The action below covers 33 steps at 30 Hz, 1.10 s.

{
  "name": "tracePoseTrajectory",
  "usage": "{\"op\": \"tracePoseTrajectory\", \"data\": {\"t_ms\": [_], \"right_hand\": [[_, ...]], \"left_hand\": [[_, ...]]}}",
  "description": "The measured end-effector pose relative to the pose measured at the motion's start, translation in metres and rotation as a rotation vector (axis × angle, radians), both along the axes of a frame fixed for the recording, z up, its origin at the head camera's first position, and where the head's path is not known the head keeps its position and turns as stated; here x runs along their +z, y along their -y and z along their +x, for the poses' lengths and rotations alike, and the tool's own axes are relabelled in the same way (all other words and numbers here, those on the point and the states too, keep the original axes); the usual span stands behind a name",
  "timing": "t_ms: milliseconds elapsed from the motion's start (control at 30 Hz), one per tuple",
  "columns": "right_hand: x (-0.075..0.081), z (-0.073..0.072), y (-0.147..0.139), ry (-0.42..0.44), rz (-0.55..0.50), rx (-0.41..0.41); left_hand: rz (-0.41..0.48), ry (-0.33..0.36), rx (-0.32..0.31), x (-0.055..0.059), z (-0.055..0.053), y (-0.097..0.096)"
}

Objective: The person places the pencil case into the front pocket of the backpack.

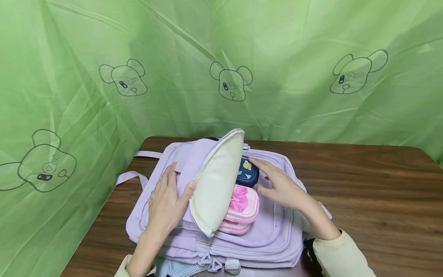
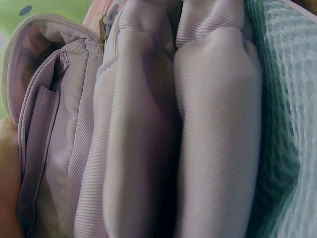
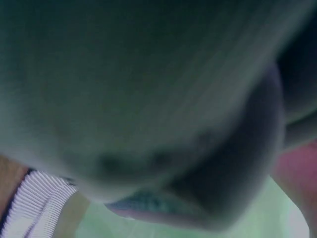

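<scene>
A lilac backpack (image 1: 277, 231) lies flat on the table, its pocket flap (image 1: 216, 184) folded up to show a pale lining. Under the flap, two stacked pink cases with a flower print (image 1: 247, 202) stick out, and behind them a navy case with planet pictures (image 1: 248, 172). My left hand (image 1: 167, 207) rests on the flap's outer side, thumb at its zippered rim. At the navy case's right end, my right hand (image 1: 282, 184) has its fingertips by the far corner and its thumb by the near corner. The right wrist view is mostly blurred pale fabric.
Straps (image 1: 133, 177) trail off the backpack's left side onto the wooden table (image 1: 373, 196). Triangular zipper pulls (image 1: 210, 261) and a buckle (image 1: 232, 265) hang at the near edge. Light blue mesh (image 1: 176, 267) shows below. A green curtain (image 1: 277, 69) with bear drawings surrounds the table.
</scene>
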State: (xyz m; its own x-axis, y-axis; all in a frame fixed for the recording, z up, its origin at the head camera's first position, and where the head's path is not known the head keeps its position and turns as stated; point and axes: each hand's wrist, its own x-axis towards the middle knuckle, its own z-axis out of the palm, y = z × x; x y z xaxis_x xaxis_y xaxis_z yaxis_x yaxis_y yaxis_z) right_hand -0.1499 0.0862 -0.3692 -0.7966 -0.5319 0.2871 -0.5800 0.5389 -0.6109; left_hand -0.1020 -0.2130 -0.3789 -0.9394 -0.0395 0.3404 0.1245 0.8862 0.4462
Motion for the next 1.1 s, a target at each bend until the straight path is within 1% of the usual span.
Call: {"op": "tracePoseTrajectory", "data": {"t_ms": [33,133,267,400,500,633,733,900,967,1100], "right_hand": [[-0.002,-0.001,0.0,0.001,-0.006,0.013],[-0.006,0.0,0.003,-0.029,0.037,0.032],[-0.01,0.004,0.01,-0.131,0.164,-0.012],[-0.008,0.005,0.01,-0.186,0.214,-0.041],[-0.005,0.003,0.003,-0.178,0.232,-0.033],[-0.001,0.001,-0.014,-0.118,0.239,-0.025],[0.001,0.001,-0.024,-0.073,0.215,-0.036],[-0.003,-0.002,-0.02,-0.052,0.14,-0.046],[-0.004,-0.003,-0.018,-0.056,0.128,-0.043],[0.003,-0.003,-0.022,-0.048,0.125,-0.041]], "left_hand": [[0.001,-0.001,-0.001,0.0,0.0,0.0],[-0.001,-0.003,-0.004,0.001,0.0,0.001],[-0.002,0.011,0.003,0.001,0.002,0.002],[0.005,0.019,0.002,0.002,0.002,0.003],[0.013,0.032,0.003,0.002,0.002,0.002],[0.02,0.046,0.011,0.002,0.003,0.001],[0.014,0.049,0.007,0.002,0.003,0.0],[0.006,0.051,0.005,0.004,0.002,0.0],[0.01,0.058,0.01,0.004,0.002,0.001],[0.02,0.077,0.012,0.003,0.003,0.002]]}}
